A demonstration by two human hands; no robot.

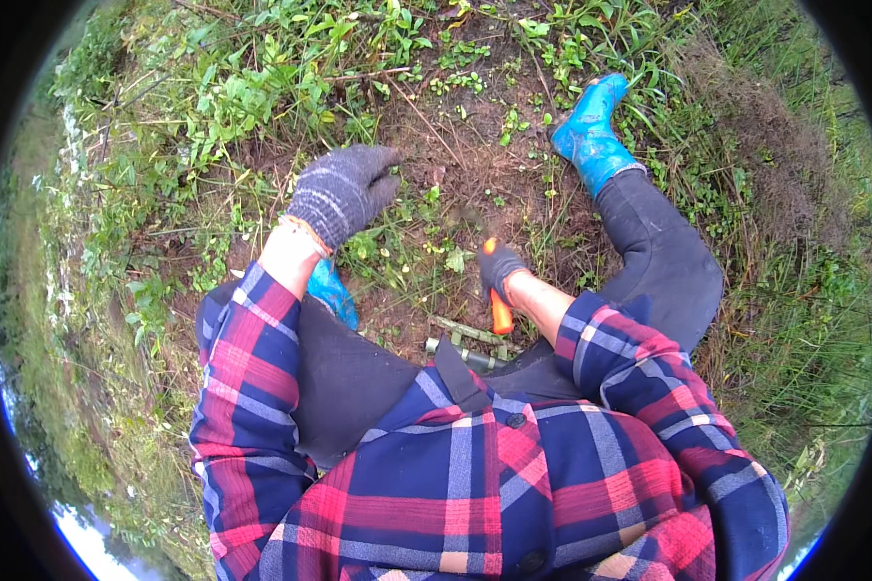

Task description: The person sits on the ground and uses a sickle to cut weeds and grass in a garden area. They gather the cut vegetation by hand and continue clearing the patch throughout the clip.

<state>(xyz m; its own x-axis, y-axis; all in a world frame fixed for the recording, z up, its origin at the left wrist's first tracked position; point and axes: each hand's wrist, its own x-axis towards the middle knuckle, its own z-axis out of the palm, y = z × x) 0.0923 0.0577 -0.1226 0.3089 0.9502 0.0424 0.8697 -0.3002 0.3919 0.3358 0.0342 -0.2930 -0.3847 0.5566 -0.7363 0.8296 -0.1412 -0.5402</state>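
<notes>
My right hand [500, 270], in a dark knit glove, grips the orange handle [502, 314] of a hand tool. The tool's far end is blurred over the weeds, so its kind cannot be made out. My left hand [345, 190] wears a grey knit glove with pale stripes. It is held above the soil to the left, thumb a little apart from the fingers, with nothing visible between them. Low green weeds [436, 250] and bare brown soil [425, 156] lie between the two hands.
A blue boot [592, 134] is planted far right on my outstretched leg; the other blue boot [332, 294] shows partly under my left forearm. Between my thighs is a low frame of greenish poles [472, 348]. Leafy plants [254, 94] grow ahead; taller grass [792, 348] stands at right.
</notes>
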